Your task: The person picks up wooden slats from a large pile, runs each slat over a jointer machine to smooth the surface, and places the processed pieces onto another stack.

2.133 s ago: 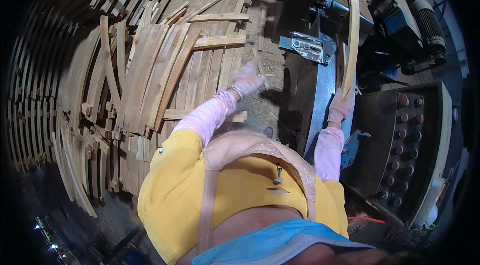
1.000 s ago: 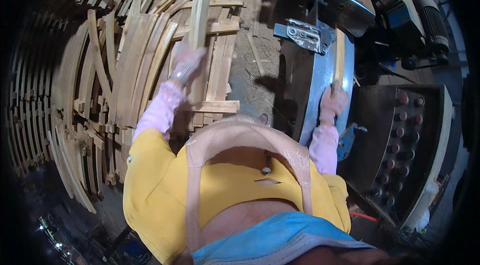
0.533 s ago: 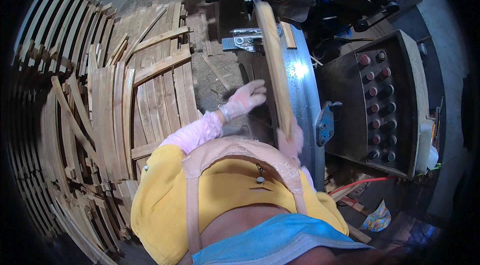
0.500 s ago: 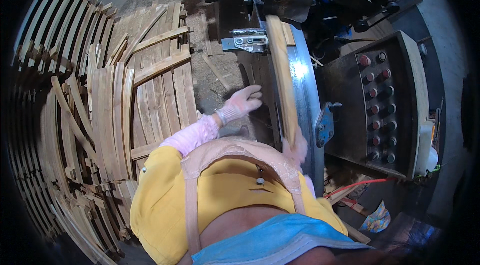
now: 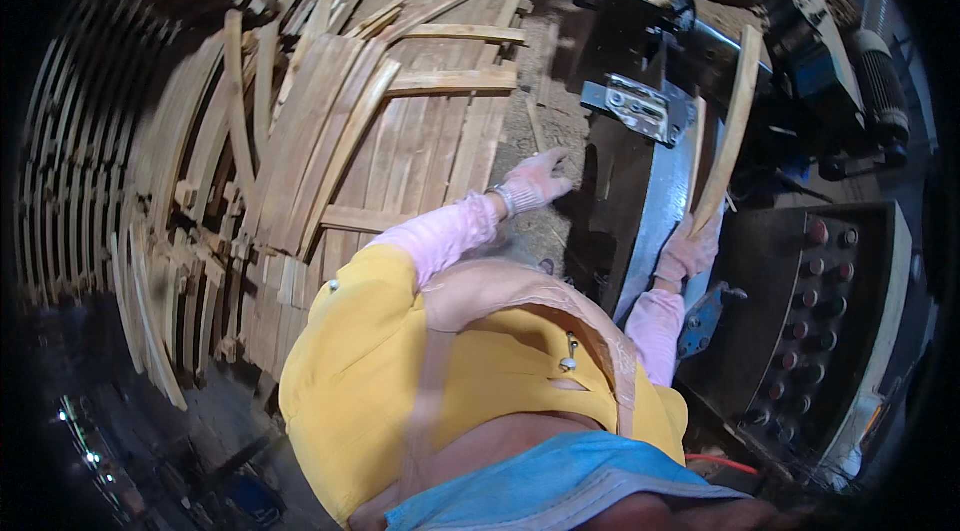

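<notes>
**Head cam, wide fisheye, facing down**

Looks down and ahead from wearer's head. Yellow top (image 5: pixel 350 371) close, lower centre; left hand (image 5: pixel 535 179) and right hand (image 5: pixel 690 249) beyond; planks (image 5: pixel 430 141) left, control panel (image 5: pixel 822 331) right.

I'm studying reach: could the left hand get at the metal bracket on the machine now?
Probably yes: the left hand looks empty, and nothing visible stands between it and the metal bracket.

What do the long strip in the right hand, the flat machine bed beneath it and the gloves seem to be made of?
Strip: wood, apparently unvarnished; it is pale tan and shows no gloss.
Machine bed: probably bare metal, smooth; it is grey with a cool sheen.
Gloves: likely knitted fabric, matte; the cuff looks ribbed, but the fibre cannot be told.
</notes>
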A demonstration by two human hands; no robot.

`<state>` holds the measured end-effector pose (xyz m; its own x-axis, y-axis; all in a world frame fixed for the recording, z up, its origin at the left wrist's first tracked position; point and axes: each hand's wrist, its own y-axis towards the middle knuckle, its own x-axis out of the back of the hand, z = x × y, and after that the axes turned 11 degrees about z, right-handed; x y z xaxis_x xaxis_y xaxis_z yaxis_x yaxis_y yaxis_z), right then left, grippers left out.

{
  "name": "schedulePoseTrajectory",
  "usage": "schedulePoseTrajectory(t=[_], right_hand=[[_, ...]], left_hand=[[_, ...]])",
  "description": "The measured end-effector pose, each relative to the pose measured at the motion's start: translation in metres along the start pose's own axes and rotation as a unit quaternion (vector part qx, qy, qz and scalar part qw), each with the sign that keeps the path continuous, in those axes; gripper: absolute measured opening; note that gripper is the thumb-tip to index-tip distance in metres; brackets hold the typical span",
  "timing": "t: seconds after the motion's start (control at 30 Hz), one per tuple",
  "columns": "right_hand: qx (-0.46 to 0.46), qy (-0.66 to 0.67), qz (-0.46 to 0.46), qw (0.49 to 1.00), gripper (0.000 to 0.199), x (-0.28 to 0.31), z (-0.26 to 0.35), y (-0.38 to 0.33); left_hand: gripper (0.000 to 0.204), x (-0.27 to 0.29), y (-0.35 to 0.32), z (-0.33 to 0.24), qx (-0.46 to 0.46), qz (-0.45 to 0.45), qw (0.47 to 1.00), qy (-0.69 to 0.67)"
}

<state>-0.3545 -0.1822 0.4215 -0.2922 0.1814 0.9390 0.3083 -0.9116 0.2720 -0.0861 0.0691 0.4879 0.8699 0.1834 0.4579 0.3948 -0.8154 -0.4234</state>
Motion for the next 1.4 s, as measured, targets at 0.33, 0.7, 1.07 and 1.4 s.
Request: schedulePoseTrajectory(t=[0.33, 0.7, 1.07, 1.4], right_hand=[[-0.064, -0.044, 0.178, 0.981, 0.062, 0.08, -0.013, -0.142], [0.062, 0.026, 0.089, 0.994, 0.051, 0.078, -0.041, -0.138], [0.113, 0.003, 0.043, 0.993, 0.028, 0.008, 0.024, 0.027], [0.1, 0.218, 0.27, 0.933, 0.083, 0.1, 0.111, -0.112]], left_hand=[[0.073, 0.134, -0.095, 0.232, 0.163, -0.4, 0.806, 0.405], [0.084, 0.147, -0.153, 0.254, 0.476, -0.202, 0.749, 0.414], [0.046, 0.123, -0.037, 0.07, 0.144, -0.255, 0.956, 0.005], [0.048, -0.041, 0.062, -0.09, -0.052, -0.079, 0.919, -0.383]])
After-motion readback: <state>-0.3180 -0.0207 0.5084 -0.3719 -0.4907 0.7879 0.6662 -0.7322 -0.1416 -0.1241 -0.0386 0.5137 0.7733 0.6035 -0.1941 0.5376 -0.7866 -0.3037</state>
